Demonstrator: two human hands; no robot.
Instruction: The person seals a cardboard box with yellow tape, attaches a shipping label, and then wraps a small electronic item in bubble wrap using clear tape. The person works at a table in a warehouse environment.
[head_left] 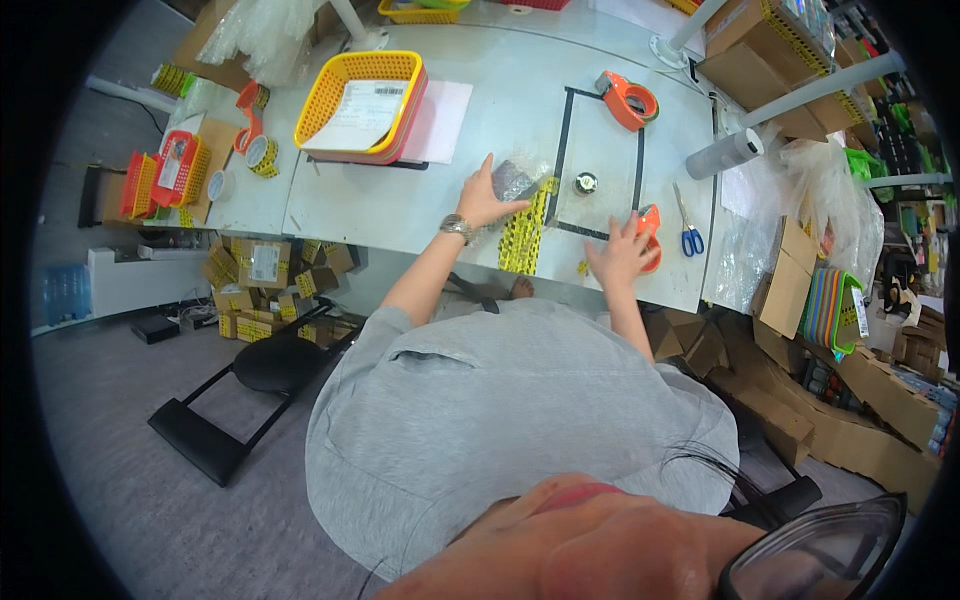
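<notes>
My left hand (484, 200) lies at the near left edge of a small bubble-wrapped bundle (517, 178), one finger stretched away from me and another pointing right. Those fingers are spread, not closed round the bundle. A strip of yellow tape with black print (522, 240) runs from the bundle to the table's near edge, and the pointing finger touches or hovers by it. My right hand (622, 256) is over the near edge, fingers apart, beside an orange tape dispenser (650, 238). Whether its fingertips touch the dispenser I cannot tell.
Blue-handled scissors (690, 238) lie right of the dispenser. A small round black-and-white item (586, 183) sits inside a black-taped rectangle. Farther back are another orange dispenser (628, 100) and a yellow basket (360, 95) with papers. A grey cylinder (724, 153) lies at right; a black chair (275, 362) stands left.
</notes>
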